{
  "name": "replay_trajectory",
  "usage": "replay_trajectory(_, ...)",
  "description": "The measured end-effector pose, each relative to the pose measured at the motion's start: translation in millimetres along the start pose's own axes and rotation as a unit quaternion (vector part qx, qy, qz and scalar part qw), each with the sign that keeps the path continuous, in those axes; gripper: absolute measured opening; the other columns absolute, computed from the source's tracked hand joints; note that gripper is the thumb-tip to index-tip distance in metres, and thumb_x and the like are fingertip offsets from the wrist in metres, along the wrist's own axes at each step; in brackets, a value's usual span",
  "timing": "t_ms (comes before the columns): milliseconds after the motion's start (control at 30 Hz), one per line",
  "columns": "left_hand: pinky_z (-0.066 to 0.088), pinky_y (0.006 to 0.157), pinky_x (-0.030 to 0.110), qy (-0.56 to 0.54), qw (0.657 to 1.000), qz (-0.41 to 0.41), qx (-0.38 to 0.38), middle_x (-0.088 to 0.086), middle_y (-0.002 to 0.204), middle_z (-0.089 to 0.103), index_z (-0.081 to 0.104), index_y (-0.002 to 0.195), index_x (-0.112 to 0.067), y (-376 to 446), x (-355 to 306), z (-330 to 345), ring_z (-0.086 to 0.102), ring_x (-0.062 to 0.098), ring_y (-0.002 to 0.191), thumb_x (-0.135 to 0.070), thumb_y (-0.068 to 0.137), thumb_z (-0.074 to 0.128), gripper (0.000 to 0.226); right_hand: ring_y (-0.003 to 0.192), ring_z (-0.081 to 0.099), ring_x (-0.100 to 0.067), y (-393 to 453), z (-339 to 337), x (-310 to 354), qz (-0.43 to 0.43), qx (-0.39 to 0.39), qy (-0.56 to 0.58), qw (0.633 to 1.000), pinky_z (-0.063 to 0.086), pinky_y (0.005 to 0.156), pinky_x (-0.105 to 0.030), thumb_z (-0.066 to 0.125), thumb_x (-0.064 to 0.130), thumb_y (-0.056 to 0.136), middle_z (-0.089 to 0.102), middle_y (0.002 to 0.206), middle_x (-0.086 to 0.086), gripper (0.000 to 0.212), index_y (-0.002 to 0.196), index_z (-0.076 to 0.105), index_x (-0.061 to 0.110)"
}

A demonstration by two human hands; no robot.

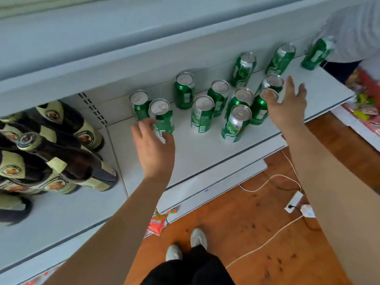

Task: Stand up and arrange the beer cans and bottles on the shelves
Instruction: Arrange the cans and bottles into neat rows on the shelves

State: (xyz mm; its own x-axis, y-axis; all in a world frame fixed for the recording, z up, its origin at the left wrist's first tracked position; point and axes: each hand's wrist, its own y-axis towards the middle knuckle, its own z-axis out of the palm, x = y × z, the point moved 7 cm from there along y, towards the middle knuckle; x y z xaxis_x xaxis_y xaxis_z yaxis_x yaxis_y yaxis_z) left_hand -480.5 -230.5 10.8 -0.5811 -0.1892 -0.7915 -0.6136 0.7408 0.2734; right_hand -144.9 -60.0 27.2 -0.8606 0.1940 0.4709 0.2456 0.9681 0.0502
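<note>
**Green cans upright on white shelf as two hands reach in**

Green beer cans (202, 114) stand upright in a loose cluster on a white shelf (205, 157), silver tops up; three more cans (243, 68) line the back toward the right end. The left hand (153, 149) reaches to the front can (161, 116) of a pair at the cluster's left edge, fingers loosely curved, their tips at or just short of its lower side; whether they touch cannot be told, and the hand has hold of nothing. The right hand (287, 105) is spread wide, fingers straight, at the cluster's right side, its fingertips at the top rim of one can (261, 106) with another can (272, 83) just behind; it grasps nothing. On the same shelf to the left, past a divider line, dark bottles (61, 145) with pale labels are packed close together. Below the shelf's front edge lie an orange-brown floor (236, 219), a white cable (267, 243), a power strip (294, 201) and a red packet (156, 223). The person's white shoes (198, 238) and dark trousers (195, 268) show at bottom centre. A second person in a pale shirt (355, 27) stands at the upper right, beside colourful packets (366, 99).
</note>
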Motion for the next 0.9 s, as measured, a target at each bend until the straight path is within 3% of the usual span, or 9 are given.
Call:
replay_trajectory(67, 0.047, 0.083, 0.030, -0.006, 0.994, 0.104, 0.044, 0.007, 0.112, 0.049, 0.056, 0.113, -0.010, -7.8, -33.3, 10.1, 0.051, 0.023, 0.098, -0.007, 0.082, 0.059, 0.031, 0.141, 0.025, -0.041, 13.7, 4.4, -2.8, -0.069, 0.040, 0.015, 0.997, 0.029, 0.113, -0.048, 0.054, 0.043, 0.092, 0.013, 0.158, -0.015, 0.068, 0.152, 0.023, 0.031)
replay_trajectory(167, 0.051, 0.088, 0.034, -0.010, 0.975, 0.181, 0.126, 0.003, 0.118, 0.050, 0.055, 0.120, -0.013, -10.1, -76.2, 38.1, 0.054, 0.020, 0.105, -0.016, 0.087, 0.061, 0.034, 0.140, 0.030, -0.036, 19.9, 16.6, 8.8, -0.164, 0.146, -0.030, 0.975, 0.030, 0.114, -0.039, 0.067, 0.025, 0.082, 0.014, 0.159, -0.009, 0.078, 0.150, 0.029, 0.031)
replay_trajectory(233, 0.055, 0.079, 0.039, 0.005, 0.967, 0.188, 0.174, 0.002, 0.125, 0.048, 0.050, 0.128, -0.016, -11.1, -96.7, 59.9, 0.058, 0.021, 0.099, -0.028, 0.089, 0.063, 0.044, 0.140, 0.031, -0.033, 20.0, 22.6, 13.4, -0.212, 0.188, -0.072, 0.956, 0.030, 0.115, -0.038, 0.075, 0.020, 0.077, 0.009, 0.159, -0.010, 0.087, 0.151, 0.030, 0.027)
replay_trajectory(300, 0.054, 0.071, 0.037, 0.069, 0.956, 0.168, 0.230, 0.001, 0.133, 0.043, 0.041, 0.139, -0.019, -14.0, -108.5, 87.4, 0.062, 0.024, 0.093, -0.044, 0.089, 0.062, 0.060, 0.134, 0.040, -0.034, 24.7, 18.9, 14.4, -0.249, 0.165, -0.085, 0.950, 0.034, 0.113, -0.037, 0.081, 0.018, 0.074, 0.014, 0.154, -0.015, 0.089, 0.149, 0.033, 0.018)
replay_trajectory(433, 0.052, 0.078, 0.039, 0.183, 0.923, 0.141, 0.306, 0.003, 0.142, 0.037, 0.025, 0.149, -0.019, -26.2, -120.3, 140.2, 0.060, 0.030, 0.108, -0.059, 0.084, 0.061, 0.084, 0.115, 0.051, -0.031, 39.6, 13.7, 21.8, -0.297, 0.136, -0.060, 0.943, 0.040, 0.107, -0.035, 0.088, 0.025, 0.066, 0.027, 0.141, -0.016, 0.081, 0.136, 0.049, 0.010)
replay_trajectory(633, 0.055, 0.072, 0.040, 0.159, 0.945, 0.093, 0.271, -0.002, 0.126, 0.046, 0.038, 0.136, -0.028, -27.1, -112.1, 149.3, 0.063, 0.029, 0.096, -0.046, 0.081, 0.071, 0.067, 0.119, 0.050, -0.028, 70.3, 29.2, 44.8, -0.372, 0.137, -0.034, 0.918, 0.043, 0.105, -0.036, 0.087, 0.026, 0.068, 0.029, 0.142, -0.012, 0.077, 0.134, 0.051, 0.013)
replay_trajectory(767, 0.057, 0.069, 0.039, 0.171, 0.962, 0.066, 0.201, -0.008, 0.127, 0.050, 0.041, 0.133, -0.031, -39.9, -93.4, 118.3, 0.065, 0.024, 0.089, -0.049, 0.078, 0.071, 0.065, 0.107, 0.051, -0.018, 79.3, 36.2, 56.4, -0.379, 0.135, -0.010, 0.916, 0.044, 0.098, -0.034, 0.084, 0.026, 0.072, 0.029, 0.144, -0.014, 0.075, 0.137, 0.048, 0.014)
replay_trajectory(900, 0.056, 0.064, 0.038, 0.198, 0.971, 0.015, 0.136, -0.002, 0.120, 0.050, 0.046, 0.131, -0.027, -44.9, -80.9, 95.2, 0.063, 0.029, 0.080, -0.047, 0.077, 0.072, 0.063, 0.100, 0.058, -0.019, 71.2, 51.3, 61.6, -0.428, 0.157, 0.017, 0.890, 0.051, 0.094, -0.041, 0.077, 0.013, 0.079, 0.034, 0.142, -0.015, 0.074, 0.143, 0.041, 0.012)
